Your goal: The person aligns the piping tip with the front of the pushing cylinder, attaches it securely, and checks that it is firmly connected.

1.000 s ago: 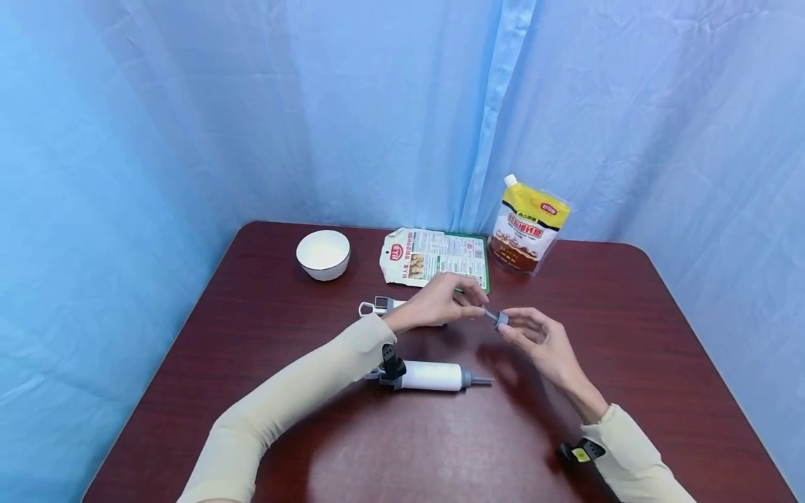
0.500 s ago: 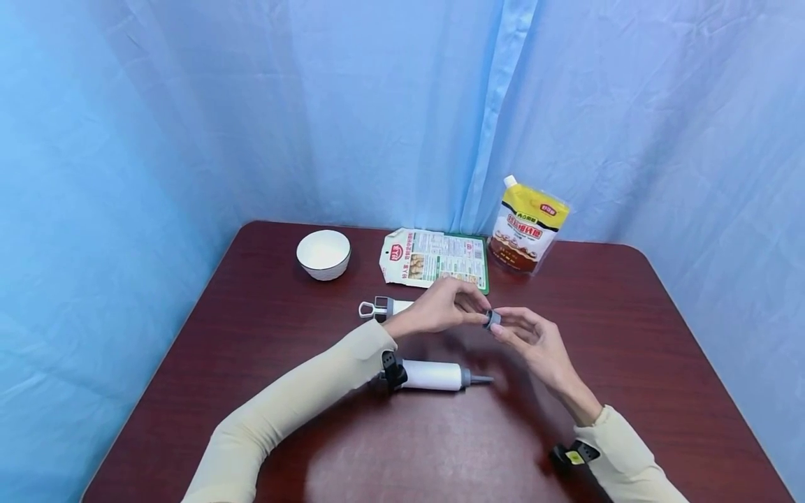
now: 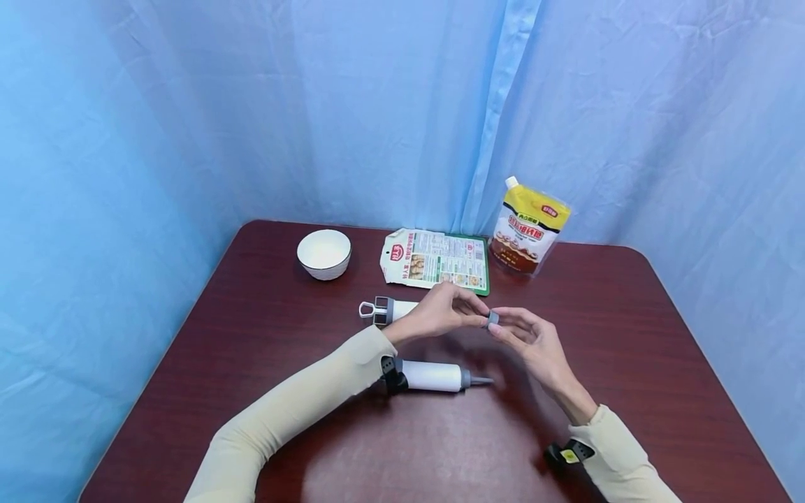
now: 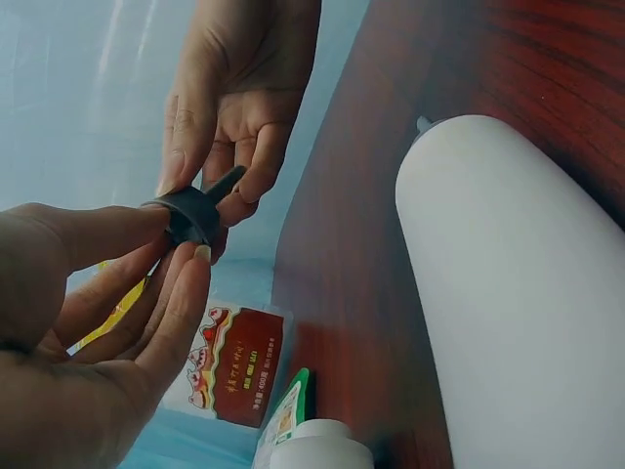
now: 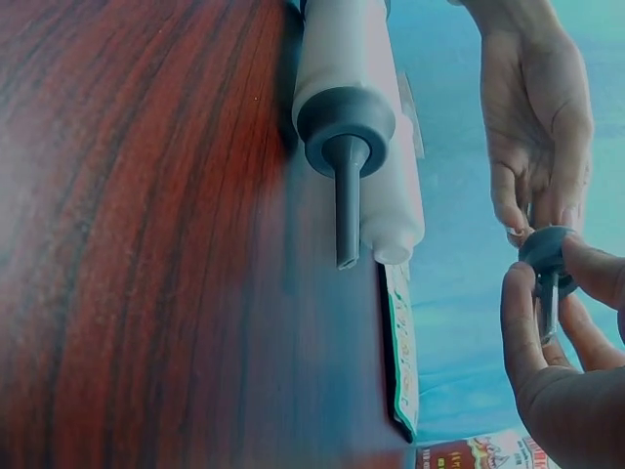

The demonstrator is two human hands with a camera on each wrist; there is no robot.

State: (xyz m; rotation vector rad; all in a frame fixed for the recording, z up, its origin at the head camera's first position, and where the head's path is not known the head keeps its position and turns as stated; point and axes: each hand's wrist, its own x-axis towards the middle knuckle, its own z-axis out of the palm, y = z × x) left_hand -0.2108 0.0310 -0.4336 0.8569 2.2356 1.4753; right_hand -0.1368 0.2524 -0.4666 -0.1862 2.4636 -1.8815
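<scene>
In the head view my left hand (image 3: 443,311) and right hand (image 3: 534,342) meet above the table, both pinching one small grey nozzle cap (image 3: 493,318). The left wrist view has my left fingertips and thumb on the rim of the cap (image 4: 186,217), whose thin spout points toward my right palm. Seen from the right wrist, the cap (image 5: 547,252) sits between my right thumb and fingers. Below the hands lies a white-barrelled piping syringe (image 3: 430,376) with a grey nozzle. A second syringe (image 3: 402,308) lies behind it, partly hidden by my left hand; its end (image 5: 393,249) is a bare white nub.
A white bowl (image 3: 323,253) stands at the back left of the dark red table (image 3: 629,335). Beside it a printed packet (image 3: 437,260) lies flat. A yellow and brown spouted pouch (image 3: 527,230) stands at the back right, before the blue curtain (image 3: 377,119).
Both hands have shifted slightly left and come closer together. The thin spout, seen between them a second ago, no longer shows in the head view.
</scene>
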